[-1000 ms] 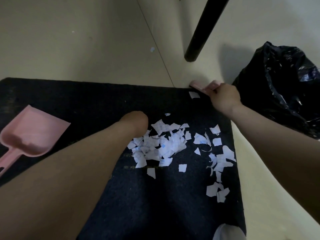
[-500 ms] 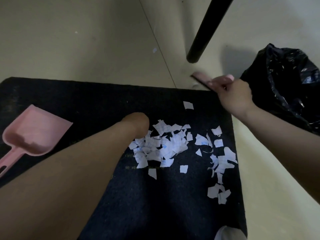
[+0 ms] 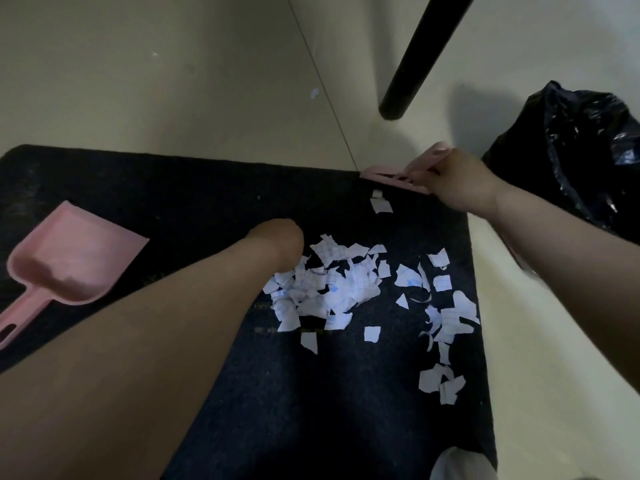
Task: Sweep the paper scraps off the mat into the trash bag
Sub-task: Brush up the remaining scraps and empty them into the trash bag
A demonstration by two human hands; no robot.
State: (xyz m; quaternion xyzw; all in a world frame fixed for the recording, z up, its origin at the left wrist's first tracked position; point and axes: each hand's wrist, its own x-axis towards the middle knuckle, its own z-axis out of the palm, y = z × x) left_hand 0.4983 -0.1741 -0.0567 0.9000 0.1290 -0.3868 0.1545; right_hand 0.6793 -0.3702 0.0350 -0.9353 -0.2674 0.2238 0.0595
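Note:
White paper scraps (image 3: 329, 289) lie in a pile on the dark mat (image 3: 207, 188), and more are strewn toward its right edge (image 3: 446, 317). One scrap (image 3: 380, 204) sits just below the pink brush (image 3: 391, 176). My right hand (image 3: 460, 181) grips that brush at the mat's far right corner, its head resting on the mat's edge. The black trash bag (image 3: 581, 150) stands on the floor to the right of the hand. My left hand is out of sight. A bare limb ending in a rounded knee (image 3: 277, 244) crosses the mat and touches the pile's left side.
A pink dustpan (image 3: 69, 258) lies on the mat's left part, mouth toward the pile. A black furniture leg (image 3: 415, 64) stands on the pale floor beyond the mat. One stray scrap (image 3: 314, 93) lies on the floor. A pale object (image 3: 457, 465) pokes in at the bottom edge.
My right hand lifted the brush off the mat's corner half a second ago and has set it down at the far edge again. The scrap near it shifted slightly.

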